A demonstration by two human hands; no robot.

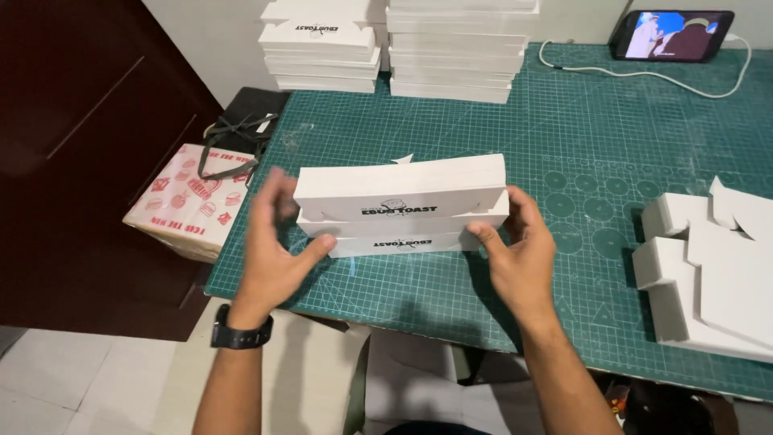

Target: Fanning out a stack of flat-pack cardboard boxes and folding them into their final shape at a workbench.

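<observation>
Holding a short stack of folded white boxes (401,205) on the green mat of the counter (596,129), left hand (274,242) and right hand (519,250) press its ends, fingers clamped on it. Done, by the look: two tall folded stacks (403,44) at the back. Left: flat unfolded blanks (713,266) at right.

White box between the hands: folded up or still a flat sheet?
Folded up. The white box stands as a long closed shape with top and front faces, gripped at its ends by the left hand and right hand.
</observation>
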